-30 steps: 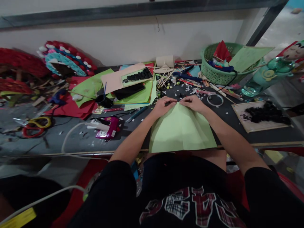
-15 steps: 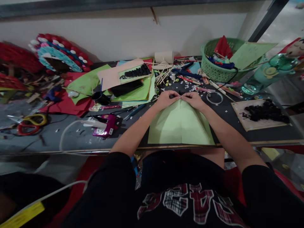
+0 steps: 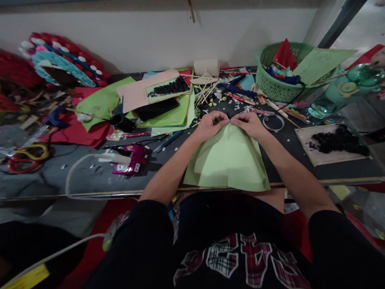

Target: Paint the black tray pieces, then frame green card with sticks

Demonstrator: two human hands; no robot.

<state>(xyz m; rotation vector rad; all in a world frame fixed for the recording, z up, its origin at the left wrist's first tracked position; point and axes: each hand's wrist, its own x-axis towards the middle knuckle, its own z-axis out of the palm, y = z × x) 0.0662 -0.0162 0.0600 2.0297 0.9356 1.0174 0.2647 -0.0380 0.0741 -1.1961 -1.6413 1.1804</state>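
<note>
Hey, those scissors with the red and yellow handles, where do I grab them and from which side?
Probably best to take the scissors by the handle loops, coming from the right with the left hand. The loops lie on the side nearer you, while the blades point left, away from you. That hand would need to let go of the green paper first.

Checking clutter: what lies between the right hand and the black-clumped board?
Between right hand and board, the head view shows a pale ring, thin stick and scrap.
</note>
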